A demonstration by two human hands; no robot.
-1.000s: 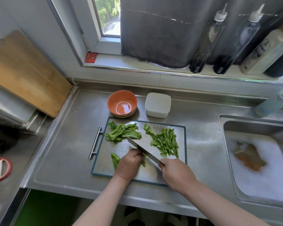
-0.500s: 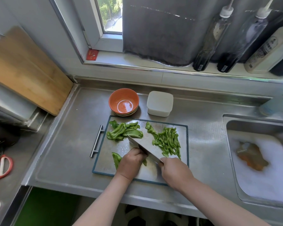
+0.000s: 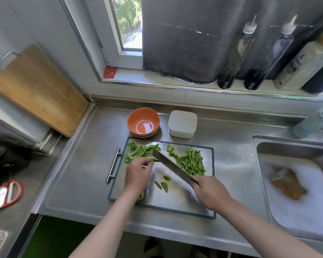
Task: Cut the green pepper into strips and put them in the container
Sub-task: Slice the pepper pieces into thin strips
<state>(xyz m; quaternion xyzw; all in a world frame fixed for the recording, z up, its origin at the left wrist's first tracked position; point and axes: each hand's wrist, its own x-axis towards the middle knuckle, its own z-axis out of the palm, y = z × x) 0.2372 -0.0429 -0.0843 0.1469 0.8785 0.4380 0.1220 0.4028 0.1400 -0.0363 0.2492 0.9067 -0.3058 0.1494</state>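
Note:
A steel cutting board [image 3: 175,203] with a blue rim lies on the counter. Large green pepper pieces [image 3: 138,152] lie at its far left corner, and a pile of cut strips [image 3: 192,162] sits at its far right. A few small bits [image 3: 164,183] lie mid-board, and one piece [image 3: 141,196] shows under my left wrist. My right hand [image 3: 209,194] grips the handle of a knife [image 3: 172,165], whose blade is raised and points toward the far left. My left hand [image 3: 138,174], blurred, has its fingertips at the large pieces and holds nothing. The white container [image 3: 182,123] stands behind the board.
An orange bowl [image 3: 143,121] stands left of the container. On the right is a sink [image 3: 295,185] full of foam. Bottles [image 3: 235,53] line the window sill. A wooden board [image 3: 35,86] leans at the left, and red scissors [image 3: 7,194] lie on the left counter.
My left hand left the piece it was holding near the front and moved toward the large pieces at the far left. The knife lifted off the board and swung to the right.

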